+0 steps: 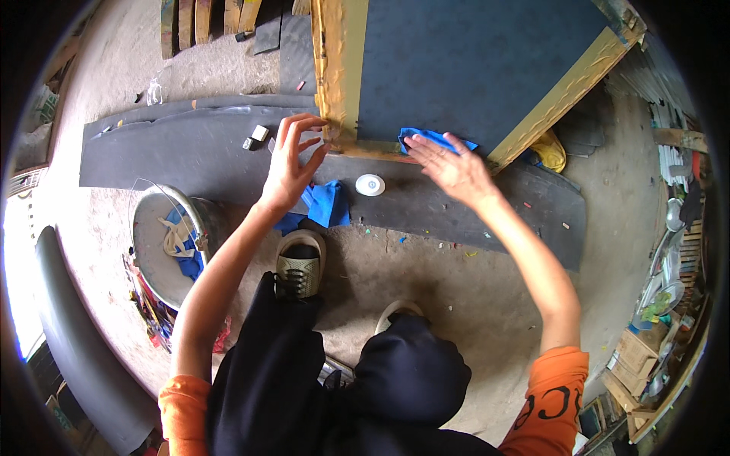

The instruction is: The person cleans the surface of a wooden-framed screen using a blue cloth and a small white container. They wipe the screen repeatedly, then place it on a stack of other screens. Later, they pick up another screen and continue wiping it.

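Note:
A dark panel (464,72) with a yellowish, tape-like border and a rough wooden frame (325,68) leans in front of me. My right hand (456,171) lies with fingers stretched out over a folded blue cloth (437,137) at the panel's lower edge. My left hand (293,161) is open, fingers curved and apart, beside the frame's lower left corner; whether the fingertips touch it I cannot tell. Below that hand, another blue cloth (328,204) lies on a black mat (194,152). A white oval object (370,185) sits on the mat between my hands.
A metal bucket (199,228) holding blue and pale cloths stands at my left, by a black roll (84,342). Small black and white pieces (259,134) lie on the mat. Yellow cloth (549,150) shows behind the frame. Wooden slats (204,21) stand far left; boxes (635,356) and clutter line the right.

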### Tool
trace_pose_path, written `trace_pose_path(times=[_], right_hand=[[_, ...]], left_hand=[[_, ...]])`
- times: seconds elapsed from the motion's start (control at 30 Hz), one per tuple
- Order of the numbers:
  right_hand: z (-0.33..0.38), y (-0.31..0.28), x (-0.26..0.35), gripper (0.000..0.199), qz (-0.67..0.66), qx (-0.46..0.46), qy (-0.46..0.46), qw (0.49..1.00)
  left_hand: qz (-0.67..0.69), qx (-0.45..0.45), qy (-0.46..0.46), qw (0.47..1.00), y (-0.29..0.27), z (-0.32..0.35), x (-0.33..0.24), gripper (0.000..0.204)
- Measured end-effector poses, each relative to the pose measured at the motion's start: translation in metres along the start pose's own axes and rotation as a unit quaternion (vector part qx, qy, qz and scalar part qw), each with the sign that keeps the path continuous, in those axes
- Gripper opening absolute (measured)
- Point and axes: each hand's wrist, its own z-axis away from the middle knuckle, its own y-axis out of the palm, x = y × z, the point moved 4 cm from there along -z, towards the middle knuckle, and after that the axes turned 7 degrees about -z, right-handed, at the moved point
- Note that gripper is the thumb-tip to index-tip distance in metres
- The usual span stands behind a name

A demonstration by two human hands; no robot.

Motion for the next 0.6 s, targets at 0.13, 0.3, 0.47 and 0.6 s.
trace_pose_path(times=[0.13, 0.3, 0.47, 0.6], right_hand=[[0.01, -0.022, -0.059, 0.066, -0.01, -0.202, 0.233, 0.951], [0.016, 0.018, 0.018, 0.076, -0.153, -0.053, 0.242, 0.957], [0.018, -0.005, -0.031, 0.082, -0.019, -0.175, 0.272, 0.946], [-0.031, -0.068, -0.081, 0.086, -0.021, -0.242, 0.436, 0.867]], left_hand=[[0.019, -0.024, -0.009, 1.0, -0.001, 0.007, 0.004, 0.047], [-0.003, -0.058, 0.015, 0.998, 0.011, -0.003, -0.005, 0.063], [-0.098, -0.071, 0.038, 0.992, 0.011, -0.01, 0.001, 0.069], [-0.159, -0.077, 0.051, 0.983, 0.009, -0.009, 0.004, 0.07]])
